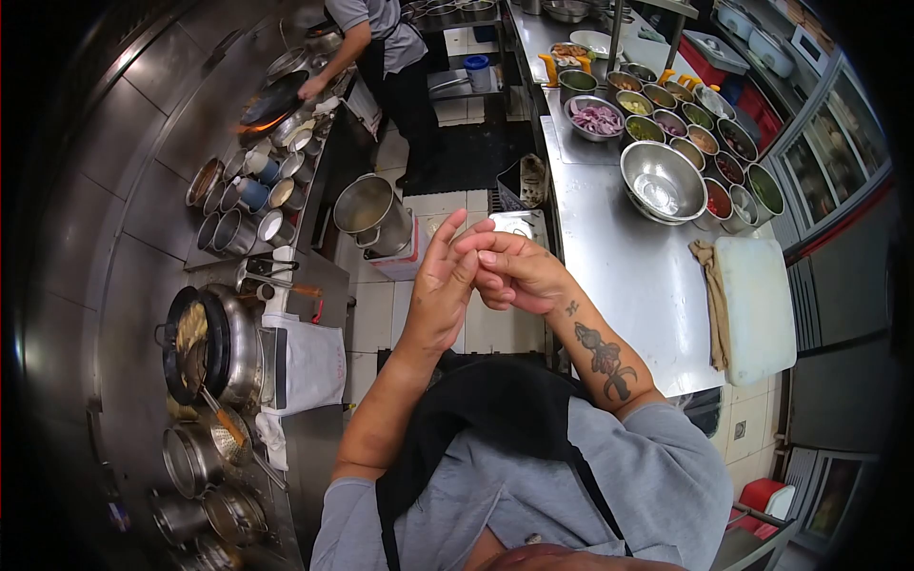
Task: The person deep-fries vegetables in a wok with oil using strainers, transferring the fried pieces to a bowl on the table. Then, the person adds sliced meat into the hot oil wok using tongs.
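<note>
My left hand point(441, 291) is raised in front of my chest, its fingers stretched upward. My right hand point(522, 270) meets it at the fingertips, with its fingers curled and the thumb pressed in. Whatever may lie between the right fingers is hidden. Beyond my hands, a large steel pot point(367, 211) stands on a box. On the stove side to the left, a wok point(193, 333) holds food and a ladle. At the right, nested steel bowls point(664, 181) sit on the steel counter point(619, 314).
A co-worker point(386, 67) stands at the far stove with a hand by another wok point(276, 100). Several ingredient bowls, one with sliced onion point(597, 119), fill the right counter's far part. Nearer are a white cutting board point(755, 305) and a brown cloth point(716, 305). A white towel point(309, 366) hangs left.
</note>
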{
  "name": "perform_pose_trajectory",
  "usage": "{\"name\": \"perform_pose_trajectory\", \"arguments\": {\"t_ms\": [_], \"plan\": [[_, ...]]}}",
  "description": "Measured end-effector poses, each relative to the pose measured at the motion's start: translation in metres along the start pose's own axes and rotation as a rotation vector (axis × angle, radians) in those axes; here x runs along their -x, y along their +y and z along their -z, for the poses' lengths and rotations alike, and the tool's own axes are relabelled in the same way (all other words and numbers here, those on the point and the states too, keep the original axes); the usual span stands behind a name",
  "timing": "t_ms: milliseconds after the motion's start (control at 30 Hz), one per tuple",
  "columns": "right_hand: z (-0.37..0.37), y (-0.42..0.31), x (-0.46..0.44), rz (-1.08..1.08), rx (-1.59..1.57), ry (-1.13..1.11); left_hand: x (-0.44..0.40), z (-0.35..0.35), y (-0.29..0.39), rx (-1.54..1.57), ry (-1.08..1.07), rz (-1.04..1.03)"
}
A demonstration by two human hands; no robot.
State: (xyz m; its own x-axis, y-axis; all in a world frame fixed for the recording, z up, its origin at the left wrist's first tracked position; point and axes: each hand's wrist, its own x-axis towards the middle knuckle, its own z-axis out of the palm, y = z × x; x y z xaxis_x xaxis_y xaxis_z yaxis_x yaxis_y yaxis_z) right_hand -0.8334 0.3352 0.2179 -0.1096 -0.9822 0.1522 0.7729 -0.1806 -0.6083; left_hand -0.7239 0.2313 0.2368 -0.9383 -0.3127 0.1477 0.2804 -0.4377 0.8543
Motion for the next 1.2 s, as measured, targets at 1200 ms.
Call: {"name": "perform_pose_trajectory", "arguments": {"t_ms": [1200], "plan": [[0.049, -0.015, -0.028, 0.317, 0.256, 0.381, -0.003, 0.008, 0.022, 0.365, -0.107, -0.034]]}}
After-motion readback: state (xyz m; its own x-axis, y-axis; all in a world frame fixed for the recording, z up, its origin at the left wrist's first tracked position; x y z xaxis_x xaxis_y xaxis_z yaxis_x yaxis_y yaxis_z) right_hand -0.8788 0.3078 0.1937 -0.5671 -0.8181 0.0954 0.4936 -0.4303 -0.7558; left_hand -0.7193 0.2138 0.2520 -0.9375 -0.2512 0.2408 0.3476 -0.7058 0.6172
